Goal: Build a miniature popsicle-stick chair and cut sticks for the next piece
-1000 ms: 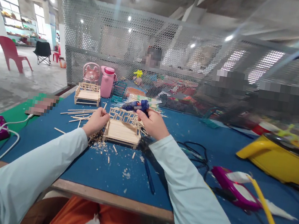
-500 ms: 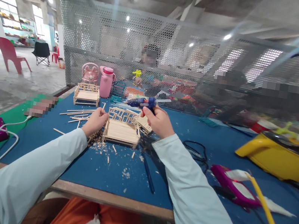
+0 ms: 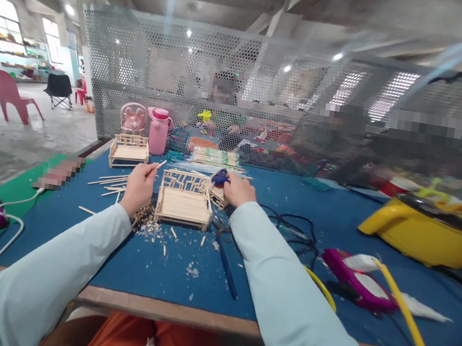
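We have brought our right hand (image 3: 240,191) down since half a second ago, and the blue plastic glue gun (image 3: 220,178) clamped in it now sits low at two o'clock of the small pale wooden bench-shaped model (image 3: 184,203) in the middle. Whether its tip touches anything, we cannot tell. Our left hand (image 3: 140,186) has drawn off the model's edge to nine o'clock, fingers pinched on a short pale wooden stick (image 3: 161,165) — so hand and model stand apart, and we judge the gun is no longer aimed at the stick. A second pale wooden model (image 3: 130,151) stands at ten o'clock on the blue-topped bench (image 3: 144,279); loose pale sticks (image 3: 109,179) lie nearer, at nine.
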`<state>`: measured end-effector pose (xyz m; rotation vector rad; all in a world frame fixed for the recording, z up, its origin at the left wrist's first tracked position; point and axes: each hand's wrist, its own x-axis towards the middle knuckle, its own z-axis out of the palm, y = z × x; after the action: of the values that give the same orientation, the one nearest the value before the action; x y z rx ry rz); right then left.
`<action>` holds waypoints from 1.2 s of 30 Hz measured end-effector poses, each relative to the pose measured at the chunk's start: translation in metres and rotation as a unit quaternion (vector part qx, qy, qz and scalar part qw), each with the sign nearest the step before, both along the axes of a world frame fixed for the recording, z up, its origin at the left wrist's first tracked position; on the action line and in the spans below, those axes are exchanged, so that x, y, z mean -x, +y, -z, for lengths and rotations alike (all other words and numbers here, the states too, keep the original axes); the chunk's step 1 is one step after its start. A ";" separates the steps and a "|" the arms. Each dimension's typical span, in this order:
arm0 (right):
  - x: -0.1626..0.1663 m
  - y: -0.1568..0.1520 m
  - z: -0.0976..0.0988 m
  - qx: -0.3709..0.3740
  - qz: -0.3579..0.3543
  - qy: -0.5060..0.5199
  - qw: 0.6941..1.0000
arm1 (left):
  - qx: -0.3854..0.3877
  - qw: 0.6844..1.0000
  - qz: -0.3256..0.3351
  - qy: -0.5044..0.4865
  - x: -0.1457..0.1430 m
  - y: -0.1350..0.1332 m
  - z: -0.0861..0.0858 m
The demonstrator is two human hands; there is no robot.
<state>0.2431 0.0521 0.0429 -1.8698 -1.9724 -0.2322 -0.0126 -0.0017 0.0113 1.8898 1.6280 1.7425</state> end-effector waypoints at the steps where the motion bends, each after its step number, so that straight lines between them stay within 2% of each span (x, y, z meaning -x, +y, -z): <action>1: 0.002 -0.002 -0.001 -0.013 0.001 0.001 1.000 | -0.024 0.999 0.007 0.037 0.000 -0.002 -0.003; 3: 0.007 -0.008 -0.008 -0.079 -0.020 0.021 0.996 | -0.076 0.991 0.023 0.106 -0.001 -0.004 -0.010; 4: 0.010 -0.012 -0.011 -0.120 -0.056 0.036 0.991 | -0.102 0.985 0.028 0.138 -0.003 -0.004 -0.015; 6: 0.017 -0.020 -0.018 -0.191 -0.168 0.066 0.965 | -0.141 0.970 0.037 0.196 -0.009 -0.003 -0.025; 8: 0.024 -0.025 -0.022 -0.221 -0.268 0.082 0.934 | -0.159 0.956 0.051 0.242 -0.017 0.001 -0.034; 9: 0.026 -0.027 -0.022 -0.226 -0.294 0.086 0.925 | -0.164 0.950 0.060 0.258 -0.021 0.003 -0.036; 16: 0.029 -0.026 -0.016 -0.224 -0.330 0.119 0.909 | -0.193 0.937 0.090 0.275 -0.032 0.016 -0.034; 20: 0.031 -0.026 -0.017 -0.223 -0.328 0.113 0.911 | -0.204 0.937 0.102 0.264 -0.032 0.018 -0.033; 23: 0.033 -0.025 -0.016 -0.215 -0.311 0.108 0.919 | -0.185 0.953 0.113 0.209 -0.030 0.018 -0.032; 26: 0.036 -0.018 -0.011 -0.205 -0.288 0.149 0.923 | -0.131 0.988 0.072 0.037 -0.021 0.023 -0.026; 29: 0.038 -0.009 -0.002 -0.188 -0.278 0.198 0.921 | -0.012 0.990 0.053 -0.131 -0.009 0.031 -0.014; 32: 0.041 -0.003 0.005 -0.169 -0.282 0.209 0.921 | 0.083 0.975 0.090 -0.185 -0.002 0.038 -0.001; 36: 0.043 -0.003 0.007 -0.154 -0.287 0.197 0.925 | 0.104 0.968 0.129 -0.190 -0.005 0.038 0.003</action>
<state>0.2001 0.0487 0.0357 -0.9913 -1.9570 0.0123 -0.0078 0.0361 0.0081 1.4829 1.3003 1.6275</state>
